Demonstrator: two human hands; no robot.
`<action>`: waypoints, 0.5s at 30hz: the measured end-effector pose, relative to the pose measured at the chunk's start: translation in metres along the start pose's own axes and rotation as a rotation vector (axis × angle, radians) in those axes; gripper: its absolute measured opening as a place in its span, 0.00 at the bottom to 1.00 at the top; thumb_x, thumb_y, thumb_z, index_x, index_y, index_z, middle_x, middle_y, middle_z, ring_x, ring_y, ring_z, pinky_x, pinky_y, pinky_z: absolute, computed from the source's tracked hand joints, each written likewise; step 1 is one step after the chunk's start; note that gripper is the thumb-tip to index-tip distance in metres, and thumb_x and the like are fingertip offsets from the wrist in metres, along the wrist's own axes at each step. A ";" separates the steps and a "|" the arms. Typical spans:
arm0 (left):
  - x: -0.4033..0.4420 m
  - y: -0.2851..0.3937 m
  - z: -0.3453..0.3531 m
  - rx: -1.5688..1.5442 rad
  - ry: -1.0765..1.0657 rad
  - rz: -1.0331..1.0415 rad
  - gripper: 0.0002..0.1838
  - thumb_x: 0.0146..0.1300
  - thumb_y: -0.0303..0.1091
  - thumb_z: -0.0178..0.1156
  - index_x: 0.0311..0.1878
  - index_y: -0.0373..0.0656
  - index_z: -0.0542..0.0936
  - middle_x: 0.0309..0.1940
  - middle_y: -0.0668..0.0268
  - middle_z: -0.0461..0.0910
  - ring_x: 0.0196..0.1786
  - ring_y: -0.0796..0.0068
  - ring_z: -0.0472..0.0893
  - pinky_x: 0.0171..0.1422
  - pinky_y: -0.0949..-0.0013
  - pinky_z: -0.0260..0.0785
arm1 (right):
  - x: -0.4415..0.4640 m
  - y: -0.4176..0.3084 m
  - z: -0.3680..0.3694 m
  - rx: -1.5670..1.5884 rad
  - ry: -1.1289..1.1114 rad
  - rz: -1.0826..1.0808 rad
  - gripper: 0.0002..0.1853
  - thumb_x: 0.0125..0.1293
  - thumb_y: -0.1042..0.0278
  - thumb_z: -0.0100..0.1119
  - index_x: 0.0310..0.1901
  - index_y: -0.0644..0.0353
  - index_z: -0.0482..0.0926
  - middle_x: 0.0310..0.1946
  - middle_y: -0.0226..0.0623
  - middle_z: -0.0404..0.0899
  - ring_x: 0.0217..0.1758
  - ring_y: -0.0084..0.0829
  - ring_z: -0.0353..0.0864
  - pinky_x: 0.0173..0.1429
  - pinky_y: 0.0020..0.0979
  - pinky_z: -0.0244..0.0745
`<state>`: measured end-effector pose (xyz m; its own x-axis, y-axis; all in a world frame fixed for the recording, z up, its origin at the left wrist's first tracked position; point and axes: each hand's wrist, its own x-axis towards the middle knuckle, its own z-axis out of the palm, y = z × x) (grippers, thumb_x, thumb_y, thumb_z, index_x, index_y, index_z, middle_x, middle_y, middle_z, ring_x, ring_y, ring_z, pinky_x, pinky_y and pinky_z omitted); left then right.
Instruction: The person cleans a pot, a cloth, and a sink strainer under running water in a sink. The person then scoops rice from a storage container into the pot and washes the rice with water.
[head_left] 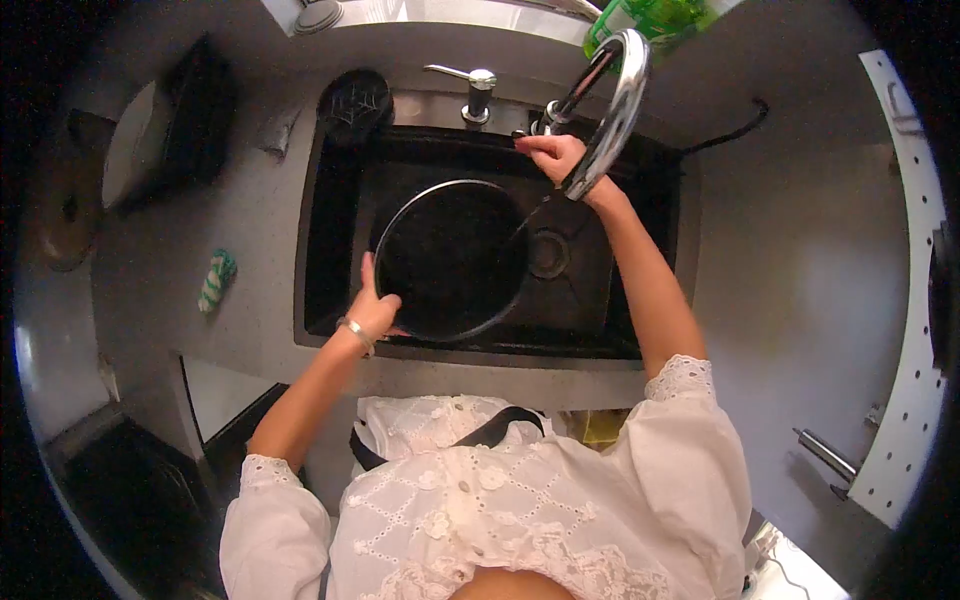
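A round black pan [450,265] with a shiny rim is in the dark sink [590,300]. My left hand [373,310] grips its left rim, thumb against the edge and the other fingers partly hidden beneath. My right hand [558,160] is closed at the small lever at the base of the chrome faucet [622,110], partly behind its curved spout. A thin stream of water runs from the spout toward the pan's right side. The drain [549,253] shows just right of the pan.
A soap dispenser [479,97] and a black round holder with a web pattern [356,104] stand behind the sink. A green bottle [650,22] is at the back. A green-and-white cloth or brush [216,280] lies on the left counter, near a dark box-like object [185,125].
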<state>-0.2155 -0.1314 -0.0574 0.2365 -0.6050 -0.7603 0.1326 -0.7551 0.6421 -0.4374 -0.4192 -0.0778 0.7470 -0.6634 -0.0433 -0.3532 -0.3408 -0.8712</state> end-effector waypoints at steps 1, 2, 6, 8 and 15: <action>-0.004 -0.001 -0.008 0.317 0.108 0.158 0.48 0.53 0.20 0.46 0.69 0.59 0.30 0.58 0.40 0.64 0.47 0.41 0.76 0.46 0.52 0.76 | -0.005 -0.001 0.003 0.035 0.012 -0.010 0.17 0.61 0.75 0.47 0.53 0.65 0.73 0.47 0.40 0.78 0.52 0.30 0.76 0.57 0.28 0.68; 0.004 -0.020 -0.020 0.604 0.228 0.360 0.48 0.53 0.20 0.47 0.69 0.58 0.30 0.49 0.38 0.72 0.45 0.39 0.76 0.46 0.52 0.72 | -0.012 -0.002 0.005 0.070 0.024 -0.019 0.18 0.62 0.74 0.47 0.54 0.65 0.72 0.48 0.39 0.78 0.52 0.29 0.75 0.58 0.28 0.68; -0.037 0.006 -0.030 0.805 0.380 0.561 0.49 0.51 0.12 0.48 0.71 0.59 0.37 0.52 0.40 0.70 0.41 0.38 0.76 0.47 0.52 0.71 | -0.060 -0.020 0.004 0.144 0.042 0.265 0.16 0.65 0.70 0.47 0.54 0.63 0.72 0.48 0.37 0.77 0.50 0.27 0.76 0.52 0.26 0.70; -0.049 0.008 -0.036 0.824 0.437 0.816 0.47 0.51 0.12 0.49 0.71 0.58 0.42 0.59 0.43 0.64 0.46 0.39 0.75 0.50 0.55 0.71 | -0.091 -0.030 0.008 0.300 0.162 0.235 0.15 0.64 0.71 0.47 0.51 0.65 0.74 0.45 0.38 0.79 0.48 0.28 0.78 0.51 0.27 0.71; -0.070 -0.004 -0.075 0.983 0.627 1.306 0.37 0.57 0.13 0.46 0.69 0.54 0.53 0.65 0.48 0.58 0.57 0.46 0.71 0.53 0.58 0.71 | -0.186 -0.035 0.031 0.509 0.463 0.340 0.14 0.66 0.72 0.45 0.50 0.66 0.74 0.44 0.40 0.79 0.46 0.28 0.78 0.51 0.28 0.73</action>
<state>-0.1608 -0.0673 0.0008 0.0380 -0.8853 0.4634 -0.9562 0.1025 0.2742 -0.5466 -0.2634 -0.0545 0.2918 -0.9265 -0.2374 -0.1344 0.2061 -0.9693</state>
